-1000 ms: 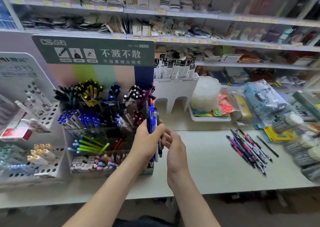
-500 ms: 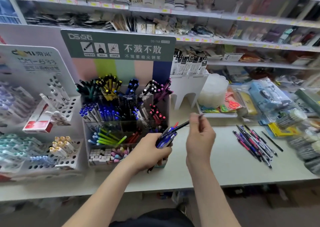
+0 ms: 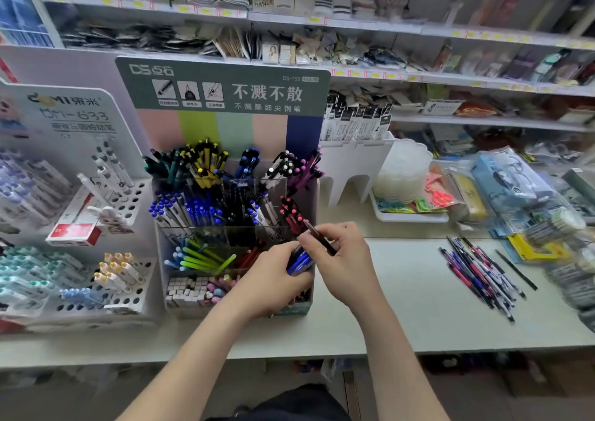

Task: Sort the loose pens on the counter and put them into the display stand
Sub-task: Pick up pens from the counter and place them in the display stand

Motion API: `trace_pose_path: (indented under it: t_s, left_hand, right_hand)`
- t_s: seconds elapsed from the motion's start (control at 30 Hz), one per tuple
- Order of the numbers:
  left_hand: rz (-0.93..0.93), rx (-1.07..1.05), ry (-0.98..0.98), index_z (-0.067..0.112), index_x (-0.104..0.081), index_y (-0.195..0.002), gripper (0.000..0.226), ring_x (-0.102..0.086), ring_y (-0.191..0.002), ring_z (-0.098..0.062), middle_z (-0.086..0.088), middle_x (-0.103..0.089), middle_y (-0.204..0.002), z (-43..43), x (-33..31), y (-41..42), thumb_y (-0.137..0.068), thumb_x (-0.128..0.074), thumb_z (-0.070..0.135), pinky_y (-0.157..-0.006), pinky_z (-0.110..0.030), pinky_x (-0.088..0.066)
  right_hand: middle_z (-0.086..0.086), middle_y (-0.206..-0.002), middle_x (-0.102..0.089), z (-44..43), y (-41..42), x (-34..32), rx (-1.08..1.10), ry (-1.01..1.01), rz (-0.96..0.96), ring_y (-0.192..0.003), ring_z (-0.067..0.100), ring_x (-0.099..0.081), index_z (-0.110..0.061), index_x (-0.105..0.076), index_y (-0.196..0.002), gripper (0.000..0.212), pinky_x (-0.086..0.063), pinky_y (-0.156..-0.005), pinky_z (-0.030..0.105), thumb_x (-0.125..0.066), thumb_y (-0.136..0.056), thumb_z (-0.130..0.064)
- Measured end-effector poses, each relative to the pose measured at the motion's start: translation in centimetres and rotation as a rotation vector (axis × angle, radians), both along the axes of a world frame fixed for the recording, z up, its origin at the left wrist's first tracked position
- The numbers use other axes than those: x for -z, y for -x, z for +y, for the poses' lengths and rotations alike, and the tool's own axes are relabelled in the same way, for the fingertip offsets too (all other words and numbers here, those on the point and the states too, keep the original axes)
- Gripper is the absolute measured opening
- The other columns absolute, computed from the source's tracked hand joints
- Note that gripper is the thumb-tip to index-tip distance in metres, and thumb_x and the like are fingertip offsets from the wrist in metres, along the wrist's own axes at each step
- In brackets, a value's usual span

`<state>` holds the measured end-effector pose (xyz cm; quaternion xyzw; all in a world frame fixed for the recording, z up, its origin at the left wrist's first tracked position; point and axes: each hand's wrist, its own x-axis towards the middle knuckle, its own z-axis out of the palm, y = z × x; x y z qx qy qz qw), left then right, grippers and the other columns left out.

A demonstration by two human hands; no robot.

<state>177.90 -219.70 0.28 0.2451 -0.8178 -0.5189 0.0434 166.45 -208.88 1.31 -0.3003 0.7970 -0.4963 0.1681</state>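
Note:
A tiered display stand (image 3: 307,304) with a green header card holds sorted pens in clear compartments. In front of its right side, my left hand (image 3: 270,282) grips a bundle of blue pens (image 3: 299,261). Just to the right, my right hand (image 3: 346,259) pinches a single dark pen (image 3: 317,235), tilted with its upper end toward the stand's pink-capped pens. A pile of loose pens (image 3: 479,271) lies on the white counter (image 3: 402,317) to the right, apart from both hands.
A white marker rack (image 3: 106,279) stands left of the stand. Behind the counter are a white riser (image 3: 351,166), a tray with scissors (image 3: 412,216) and bagged goods (image 3: 515,189). A yellow packet (image 3: 534,248) lies beside the loose pens. Shelves of stock fill the background.
My right hand has brought the single dark pen down and left, close to the stand and my left hand. The blue bundle has shifted slightly right; the view moved closer.

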Motion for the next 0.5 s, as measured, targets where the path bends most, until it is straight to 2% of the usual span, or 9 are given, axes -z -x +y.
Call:
trace_pose_path:
  t_s: [0.07,0.17,0.27,0.33,0.4,0.5]
  left_hand:
    - [0.004,0.008,-0.027,0.026,-0.062,-0.098,0.009,-0.063,-0.056,-0.016,0.000,-0.070,-0.078,0.0,-0.1,0.5,-0.092,-0.068,0.022,-0.050,-0.028,-0.047]
    - [0.011,0.044,-0.111,0.019,-0.063,-0.103,0.013,-0.059,-0.053,-0.019,-0.004,-0.067,-0.072,0.2,-0.4,1.1,-0.097,-0.071,0.027,-0.055,-0.028,-0.047]
    - [0.057,0.032,-0.227,0.011,-0.059,-0.105,0.022,-0.056,-0.056,-0.021,-0.003,-0.062,-0.070,0.9,-0.4,1.8,-0.103,-0.069,0.031,-0.061,-0.033,-0.049]
    - [0.089,0.009,-0.294,0.008,-0.056,-0.102,0.025,-0.056,-0.059,-0.023,-0.005,-0.060,-0.074,1.5,-0.5,2.4,-0.105,-0.067,0.031,-0.062,-0.035,-0.049]
    - [0.107,-0.001,-0.354,0.005,-0.056,-0.105,0.028,-0.055,-0.059,-0.023,-0.006,-0.060,-0.077,2.1,-0.4,3.1,-0.106,-0.065,0.031,-0.061,-0.036,-0.048]
    - [0.089,0.013,-0.402,0.005,-0.057,-0.112,0.027,-0.054,-0.057,-0.022,-0.006,-0.063,-0.077,3.0,-0.1,3.9,-0.108,-0.062,0.031,-0.059,-0.035,-0.047]
  right_hand:
    - [-0.005,-0.100,-0.062,0.1,0.7,-0.3,0.056,0.109,0.002,-0.089,0.004,-0.061,-0.031,-0.072,-0.092,0.010,-0.048,-0.082,0.026,-0.069,-0.101,-0.035]
    - [-0.010,-0.099,-0.074,0.2,2.3,-1.5,0.240,0.401,-0.069,-0.088,0.004,-0.061,-0.026,-0.060,-0.097,0.019,-0.044,-0.085,0.023,-0.050,-0.112,-0.030]
    - [0.004,-0.097,-0.080,0.1,3.9,-2.0,0.291,0.545,-0.156,-0.082,0.011,-0.061,-0.025,-0.048,-0.102,0.018,-0.045,-0.084,0.036,-0.041,-0.115,-0.033]
    - [0.006,-0.083,-0.076,0.2,5.1,-2.1,0.403,0.684,-0.192,-0.079,0.019,-0.064,-0.024,-0.045,-0.103,0.017,-0.046,-0.081,0.037,-0.037,-0.116,-0.032]
    - [0.006,-0.071,-0.064,0.4,6.4,-2.5,0.472,0.798,-0.251,-0.074,0.023,-0.068,-0.022,-0.045,-0.105,0.018,-0.052,-0.080,0.037,-0.034,-0.117,-0.029]
    - [0.009,-0.071,-0.051,0.6,7.8,-2.3,0.446,0.840,-0.385,-0.054,0.027,-0.061,-0.024,-0.046,-0.107,0.020,-0.054,-0.058,0.035,-0.032,-0.117,-0.035]
